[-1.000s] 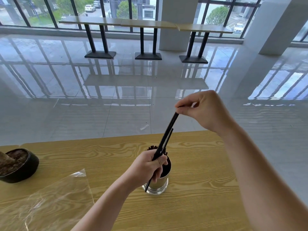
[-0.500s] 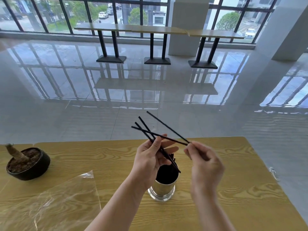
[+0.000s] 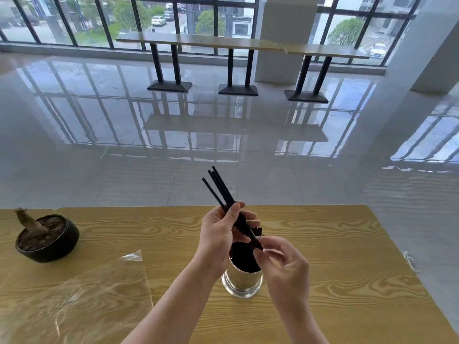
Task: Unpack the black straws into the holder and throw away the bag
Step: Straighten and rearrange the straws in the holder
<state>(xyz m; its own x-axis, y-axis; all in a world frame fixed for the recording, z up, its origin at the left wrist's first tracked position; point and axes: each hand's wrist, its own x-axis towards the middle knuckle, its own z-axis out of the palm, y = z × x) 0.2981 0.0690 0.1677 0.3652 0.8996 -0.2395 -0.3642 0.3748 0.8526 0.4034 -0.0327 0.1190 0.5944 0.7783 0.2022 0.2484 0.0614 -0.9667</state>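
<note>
Straws (image 3: 221, 188), black and bunched, slant up from the left hand (image 3: 219, 235), whose fingers grip them above the steel holder (image 3: 242, 281). The right hand (image 3: 285, 264) pinches their lower ends. The empty clear bag (image 3: 74, 299) lies on the bench (image 3: 347, 269).

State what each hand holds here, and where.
Left hand grips a few black straws near their middle; right hand fingers touch their lower ends.

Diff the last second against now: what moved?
The straws, splayed apart half a second ago, are gathered into one bunch in the left hand, tips up and away. The right hand, earlier raised pinching a straw's top, has dropped to their lower ends above the holder. Bag and pot stayed put.
</note>
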